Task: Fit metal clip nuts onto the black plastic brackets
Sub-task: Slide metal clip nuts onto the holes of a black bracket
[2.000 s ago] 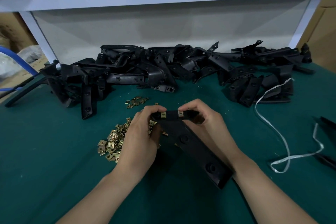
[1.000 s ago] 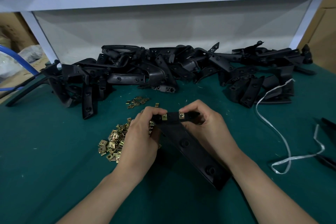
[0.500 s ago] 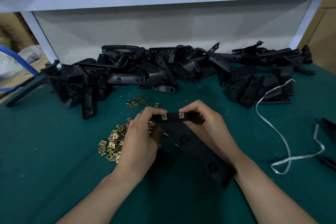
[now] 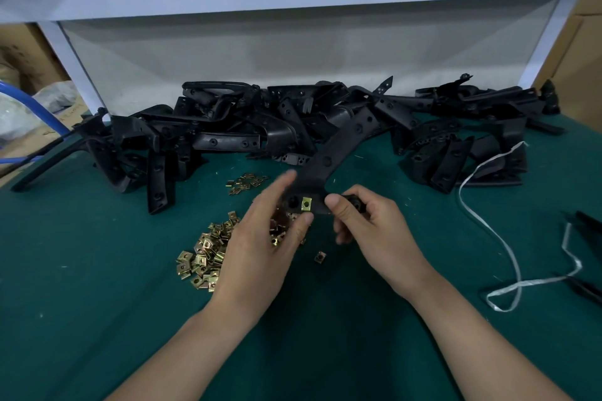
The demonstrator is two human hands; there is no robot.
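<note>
Heaped at left centre on the green desk (image 4: 97, 270): loose clip nuts (image 4: 202, 257), plenty to draw on. Just right of these, blurred, fingers straight and grip apart: the left hand (image 4: 260, 238), close by the near end of the black bracket (image 4: 329, 163); touching or not, cannot tell. In mid-frame, swung round from half a second ago, long arm now pointing away to the upper right rather than back toward the body: that bracket, one fitted nut (image 4: 306, 204) showing beside a bare hole. Grip pinched on its near end: the right hand (image 4: 368, 228). Probably turned to take a further nut.
</note>
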